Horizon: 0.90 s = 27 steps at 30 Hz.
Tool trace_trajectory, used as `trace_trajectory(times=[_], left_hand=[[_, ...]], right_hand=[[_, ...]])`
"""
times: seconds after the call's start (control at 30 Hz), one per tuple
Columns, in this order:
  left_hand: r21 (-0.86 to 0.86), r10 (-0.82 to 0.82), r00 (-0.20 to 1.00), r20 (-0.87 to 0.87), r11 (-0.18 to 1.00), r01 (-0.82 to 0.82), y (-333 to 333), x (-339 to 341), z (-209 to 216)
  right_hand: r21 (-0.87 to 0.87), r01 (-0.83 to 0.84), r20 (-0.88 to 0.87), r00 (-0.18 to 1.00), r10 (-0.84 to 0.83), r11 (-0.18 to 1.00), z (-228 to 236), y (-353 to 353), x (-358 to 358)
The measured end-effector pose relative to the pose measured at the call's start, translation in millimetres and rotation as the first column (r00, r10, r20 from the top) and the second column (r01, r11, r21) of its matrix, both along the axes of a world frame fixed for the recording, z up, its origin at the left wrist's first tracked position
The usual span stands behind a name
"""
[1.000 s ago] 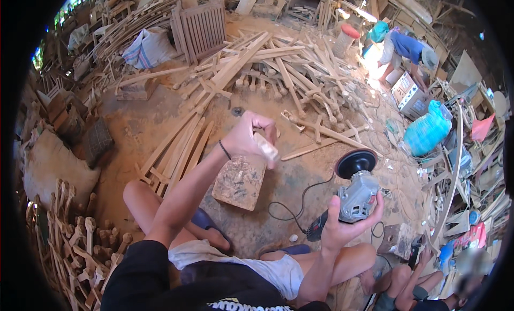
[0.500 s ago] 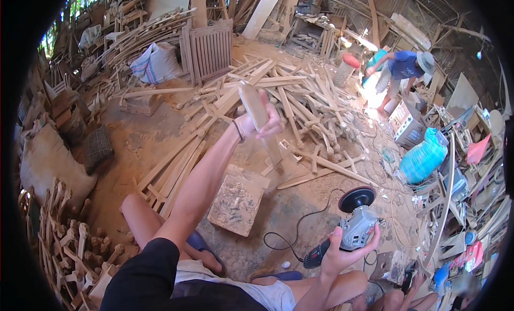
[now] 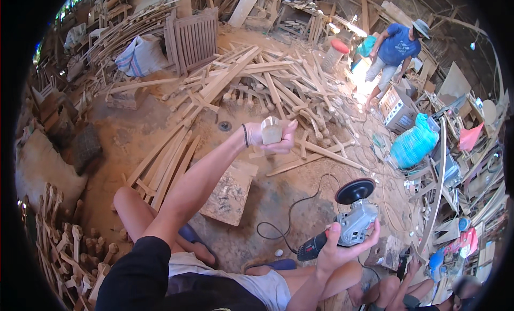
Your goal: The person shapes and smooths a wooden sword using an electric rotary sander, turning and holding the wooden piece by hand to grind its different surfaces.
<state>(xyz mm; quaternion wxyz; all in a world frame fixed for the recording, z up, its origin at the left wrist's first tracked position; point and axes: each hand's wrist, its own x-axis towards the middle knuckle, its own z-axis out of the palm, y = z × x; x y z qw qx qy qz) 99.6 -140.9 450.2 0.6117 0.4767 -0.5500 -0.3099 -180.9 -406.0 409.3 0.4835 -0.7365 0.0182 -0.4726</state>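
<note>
My left hand (image 3: 285, 141), held out over the floor, is closed around a piece of pale wood (image 3: 271, 131). Its rounded end faces me, so most of its length is hidden. Lower down on the right, my right hand (image 3: 342, 253) grips a grey angle grinder (image 3: 358, 222) by its body. A round dark disc (image 3: 355, 191) on the grinder's head points up and away from me, apart from the wood. The black cord (image 3: 289, 214) loops across the floor. Between my arms, in front of my legs, stands a rough wooden block (image 3: 229, 196).
A heap of wooden parts (image 3: 262, 86) covers the floor ahead; more carved pieces (image 3: 69, 246) stand at lower left. A co-worker in a blue shirt (image 3: 396, 46) stands at far right near a box (image 3: 397, 108) and a turquoise bag (image 3: 413, 142). Another person (image 3: 396, 289) sits at lower right.
The wood in my left hand has turned from a slanted, lengthwise view to end-on. The grinder stays in my right hand. The co-worker has straightened up from a bend.
</note>
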Motion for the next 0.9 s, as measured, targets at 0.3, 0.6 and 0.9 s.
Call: trace_trajectory(times=[0.3,0.6,0.9], left_hand=[[0.046,-0.033,0.997,-0.074,0.998,0.037,-22.2,-10.3,-11.0],[0.134,0.02,0.971,-0.236,0.991,0.012,-16.7,-26.7,-2.8],[-0.537,0.444,0.809,-0.385,0.605,-0.588,15.4,23.6,78.8]], right_hand=[[0.025,-0.165,0.088,0.983,0.162,0.986,30.6,26.2,0.1],[0.043,-0.103,0.107,0.989,0.098,0.994,25.9,-9.7,17.4],[0.321,-0.036,-0.147,0.985,0.087,0.946,-62.7,-88.7,45.6]])
